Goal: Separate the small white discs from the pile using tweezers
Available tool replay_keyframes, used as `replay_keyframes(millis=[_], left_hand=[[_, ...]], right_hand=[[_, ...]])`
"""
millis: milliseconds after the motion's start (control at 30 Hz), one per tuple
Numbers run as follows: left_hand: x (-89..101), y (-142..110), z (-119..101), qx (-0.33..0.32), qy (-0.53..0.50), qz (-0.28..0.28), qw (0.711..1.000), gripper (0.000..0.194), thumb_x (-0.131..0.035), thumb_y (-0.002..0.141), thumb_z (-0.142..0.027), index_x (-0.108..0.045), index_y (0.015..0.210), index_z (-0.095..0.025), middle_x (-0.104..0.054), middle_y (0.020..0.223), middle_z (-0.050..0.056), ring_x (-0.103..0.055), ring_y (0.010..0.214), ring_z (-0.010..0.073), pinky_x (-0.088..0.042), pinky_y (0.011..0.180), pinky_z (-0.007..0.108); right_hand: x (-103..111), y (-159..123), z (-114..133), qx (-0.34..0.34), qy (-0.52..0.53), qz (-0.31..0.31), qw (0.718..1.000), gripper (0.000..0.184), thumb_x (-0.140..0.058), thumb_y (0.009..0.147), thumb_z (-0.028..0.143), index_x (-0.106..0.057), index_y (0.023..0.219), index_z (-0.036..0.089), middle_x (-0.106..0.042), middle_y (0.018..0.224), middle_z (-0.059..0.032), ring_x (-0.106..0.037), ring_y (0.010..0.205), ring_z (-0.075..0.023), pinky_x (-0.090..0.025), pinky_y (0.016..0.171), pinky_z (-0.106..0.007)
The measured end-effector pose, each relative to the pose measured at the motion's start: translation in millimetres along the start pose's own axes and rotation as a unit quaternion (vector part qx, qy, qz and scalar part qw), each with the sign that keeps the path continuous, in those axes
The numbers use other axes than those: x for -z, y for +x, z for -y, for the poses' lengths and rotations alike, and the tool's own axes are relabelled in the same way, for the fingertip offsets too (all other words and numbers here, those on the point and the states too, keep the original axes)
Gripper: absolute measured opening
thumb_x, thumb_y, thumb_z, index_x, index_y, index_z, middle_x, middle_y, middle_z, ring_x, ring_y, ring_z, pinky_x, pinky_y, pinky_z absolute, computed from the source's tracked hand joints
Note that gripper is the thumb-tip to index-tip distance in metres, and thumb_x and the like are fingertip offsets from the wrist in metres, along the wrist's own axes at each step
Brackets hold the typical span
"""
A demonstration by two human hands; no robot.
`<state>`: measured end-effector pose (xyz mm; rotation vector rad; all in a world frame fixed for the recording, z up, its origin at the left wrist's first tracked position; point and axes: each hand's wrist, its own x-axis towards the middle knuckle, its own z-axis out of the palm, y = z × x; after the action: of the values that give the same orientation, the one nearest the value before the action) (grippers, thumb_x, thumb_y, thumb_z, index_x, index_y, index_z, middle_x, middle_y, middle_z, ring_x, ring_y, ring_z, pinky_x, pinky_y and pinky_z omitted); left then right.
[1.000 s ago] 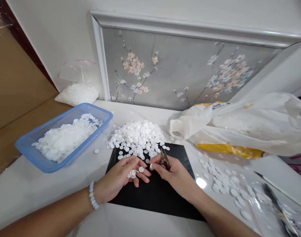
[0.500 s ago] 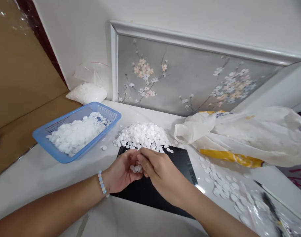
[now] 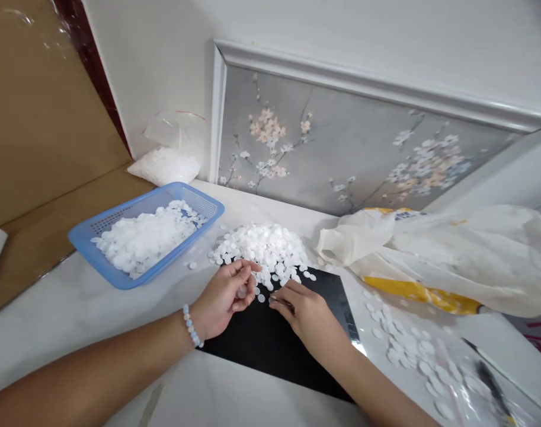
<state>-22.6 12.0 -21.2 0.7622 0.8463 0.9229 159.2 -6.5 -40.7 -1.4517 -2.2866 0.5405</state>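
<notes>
My left hand (image 3: 226, 296), with a beaded bracelet (image 3: 192, 326) at its wrist, is curled around a few small white translucent discs (image 3: 242, 291). To its right, my right hand (image 3: 303, 308) is low over a black board (image 3: 270, 350), thumb and fingers closed. A thin greyish thing (image 3: 282, 304) shows between those fingers, too small to identify. Beyond both hands lies a heap of white discs (image 3: 268, 246), partly spread onto the board's far edge. A few loose ones lie on the board between my hands.
A blue plastic basket (image 3: 119, 284) of white discs stands left, with a clear bag of white pieces (image 3: 167, 166) behind it. A white and yellow plastic bag (image 3: 457, 267) lies right, near scattered discs (image 3: 403, 344) and a dark pen-like tool (image 3: 492, 385). A framed flower picture (image 3: 341, 142) leans behind.
My hands were together and have come apart; the right has moved right and down to the board. Loose discs now show between them. The whole view has shifted slightly.
</notes>
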Motion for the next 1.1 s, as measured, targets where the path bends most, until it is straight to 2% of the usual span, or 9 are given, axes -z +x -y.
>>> replay_keyframes(millis=[100,167,300,433,500,633,700,833,1100], left_hand=[[-1.5,-1.0,-0.1,0.0,0.063,0.005,0.998,0.027,-0.064,0.079,-0.041,-0.062,0.089,-0.015,-0.051,0.065,-0.003,-0.037,0.045,0.0036,-0.016,0.038,0.018],[-4.3,-3.6,0.0,0.0,0.127,0.002,0.992,0.03,-0.062,0.08,-0.042,-0.064,0.09,-0.014,-0.054,0.066,-0.001,-0.036,0.045,0.0035,-0.018,0.04,0.018],[-11.1,-9.8,5.4,0.01,0.223,0.037,0.974,0.032,-0.064,0.077,-0.038,-0.066,0.098,-0.014,-0.064,0.076,0.003,-0.037,0.044,0.0036,-0.028,0.043,0.02],[-14.9,-13.3,11.4,0.017,0.259,0.072,0.963,0.024,-0.064,0.077,-0.036,-0.068,0.083,-0.013,-0.07,0.081,0.005,-0.042,0.043,0.0039,-0.031,0.045,0.021],[-15.3,-13.7,11.7,0.035,0.24,0.056,0.969,0.023,-0.065,0.076,-0.036,-0.067,0.077,-0.013,-0.071,0.08,0.007,-0.042,0.042,0.0039,-0.029,0.044,0.021],[-14.6,-13.1,8.2,0.119,0.139,0.036,0.982,0.024,-0.07,0.073,-0.035,-0.065,0.084,-0.014,-0.073,0.087,0.011,-0.041,0.043,0.0035,-0.022,0.042,0.019],[-13.9,-12.3,6.0,0.137,0.105,0.032,0.985,0.026,-0.071,0.073,-0.033,-0.065,0.089,-0.014,-0.073,0.092,0.012,-0.041,0.045,0.003,-0.023,0.043,0.019],[-13.1,-10.1,3.7,0.134,0.086,0.033,0.987,0.028,-0.071,0.074,-0.034,-0.063,0.091,-0.014,-0.072,0.097,0.013,-0.043,0.046,0.002,-0.026,0.044,0.017],[-14.9,-10.3,5.7,0.113,0.116,0.032,0.986,0.033,-0.07,0.074,-0.043,-0.062,0.089,-0.014,-0.07,0.086,0.008,-0.045,0.042,0.0025,-0.02,0.041,0.018]], right_hand=[[1.5,-3.4,0.7,0.001,0.026,-0.018,0.999,0.016,-0.05,0.084,0.011,-0.063,0.078,0.018,-0.06,0.081,-0.004,-0.057,0.062,-0.0146,-0.042,0.059,-0.027],[8.4,-4.0,4.5,-0.054,0.096,-0.045,0.993,0.015,-0.052,0.084,0.017,-0.061,0.073,0.019,-0.058,0.072,-0.0013,-0.053,0.059,-0.014,-0.04,0.056,-0.026],[19.3,-7.7,12.9,-0.19,0.287,-0.037,0.938,0.023,-0.056,0.084,0.036,-0.058,0.068,0.019,-0.054,0.06,0.0024,-0.046,0.053,-0.012,-0.035,0.051,-0.025],[17.7,-14.6,18.5,-0.197,0.349,-0.001,0.916,0.032,-0.057,0.083,0.045,-0.052,0.065,0.019,-0.05,0.057,0.0033,-0.04,0.046,-0.0094,-0.03,0.045,-0.023],[16.5,-17.6,18.6,-0.195,0.328,-0.003,0.924,0.038,-0.048,0.087,0.051,-0.047,0.065,0.021,-0.048,0.053,0.004,-0.039,0.042,-0.0094,-0.031,0.043,-0.024],[19.4,-22.7,11.7,-0.157,0.209,-0.042,0.964,0.037,-0.034,0.094,0.051,-0.049,0.074,0.022,-0.047,0.051,0.0042,-0.044,0.045,-0.0132,-0.036,0.049,-0.025],[21.4,-25.1,7.0,-0.125,0.163,-0.037,0.978,0.032,-0.036,0.094,0.048,-0.055,0.096,0.022,-0.054,0.062,0.0019,-0.052,0.056,-0.0159,-0.042,0.056,-0.027],[20.9,-28.1,1.8,-0.063,0.119,-0.046,0.99,0.04,-0.031,0.098,0.037,-0.048,0.132,0.027,-0.06,0.097,-0.0064,-0.061,0.087,-0.0195,-0.049,0.078,-0.032],[14.6,-31.5,6.0,-0.011,0.033,-0.068,0.997,0.042,-0.032,0.098,0.031,-0.051,0.134,0.022,-0.059,0.084,-0.0068,-0.06,0.065,-0.0154,-0.052,0.06,-0.027]])
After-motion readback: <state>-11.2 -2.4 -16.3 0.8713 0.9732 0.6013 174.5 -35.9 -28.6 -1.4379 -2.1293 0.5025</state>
